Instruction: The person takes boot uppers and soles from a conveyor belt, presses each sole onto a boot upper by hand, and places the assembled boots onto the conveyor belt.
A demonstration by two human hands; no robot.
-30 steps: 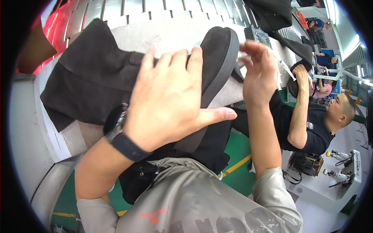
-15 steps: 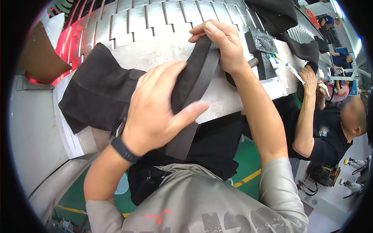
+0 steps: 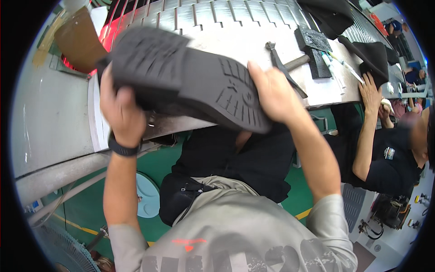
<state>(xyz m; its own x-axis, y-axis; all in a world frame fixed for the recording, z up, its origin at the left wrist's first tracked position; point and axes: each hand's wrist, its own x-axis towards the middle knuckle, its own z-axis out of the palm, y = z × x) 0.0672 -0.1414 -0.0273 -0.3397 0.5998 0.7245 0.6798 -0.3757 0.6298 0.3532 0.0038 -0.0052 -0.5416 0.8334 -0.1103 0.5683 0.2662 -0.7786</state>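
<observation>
A black boot (image 3: 195, 84) is held above the table edge with its treaded sole turned up toward me. Its heel end points left and its toe end right, tilted lower. My left hand (image 3: 121, 113) grips the boot at the heel end; it is somewhat blurred, and its far fingers are hidden. Around the toe end, my right hand (image 3: 273, 93) is closed, thumb along the sole's edge. The boot's shaft is mostly hidden behind the sole.
Right of the boot lie a hammer (image 3: 297, 62) and a dark metal tool (image 3: 283, 68). Beyond them are black blocks (image 3: 313, 40) and syringe-like tubes (image 3: 333, 72). A slatted metal conveyor (image 3: 217, 13) runs behind the table. At right, a co-worker's hand (image 3: 370, 93) touches another dark boot (image 3: 369, 56).
The boot has been turned so its sole faces up and its length lies across the view. My left hand has moved left to the heel end; my right hand has come down nearer.
</observation>
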